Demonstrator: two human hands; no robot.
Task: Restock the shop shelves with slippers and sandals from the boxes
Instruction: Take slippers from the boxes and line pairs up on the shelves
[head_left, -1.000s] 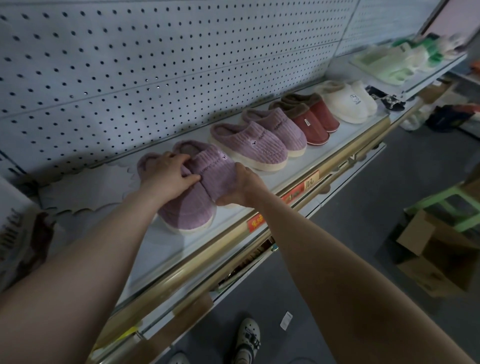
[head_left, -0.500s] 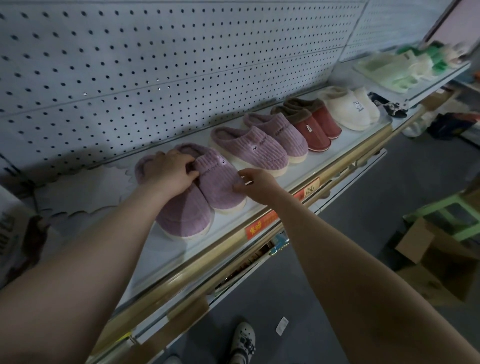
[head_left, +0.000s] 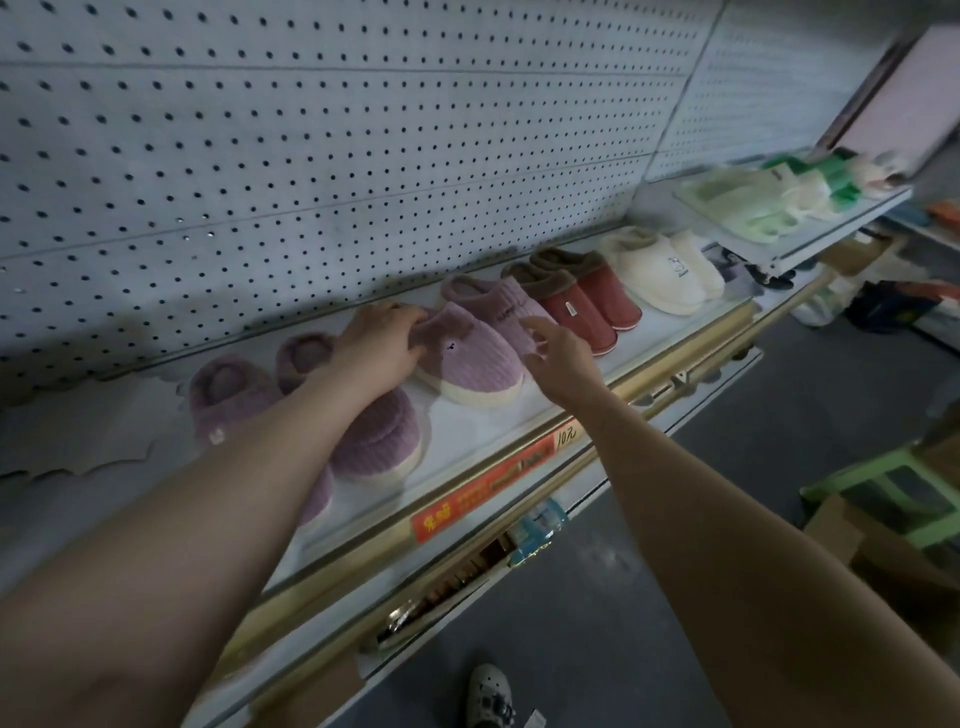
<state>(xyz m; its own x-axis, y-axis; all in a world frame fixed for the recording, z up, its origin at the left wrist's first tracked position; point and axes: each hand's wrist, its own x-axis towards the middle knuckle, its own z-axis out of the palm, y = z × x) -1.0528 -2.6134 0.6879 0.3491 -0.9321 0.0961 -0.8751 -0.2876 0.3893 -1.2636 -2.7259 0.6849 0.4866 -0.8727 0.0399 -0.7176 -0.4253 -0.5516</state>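
Two hands flanking one purple slipper (head_left: 467, 358) on the shelf (head_left: 493, 434): left hand (head_left: 382, 340) curled over its heel collar, right hand (head_left: 558, 358) spread-fingered just beside its right flank. Lying heel rearward, toe frontward; gripped nearest by the left.

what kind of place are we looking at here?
Likely a small shop aisle. Paired slippers are lined up on a shelf with a pegboard back and a red price tag on its edge. The cardboard box on the floor suggests restocking.
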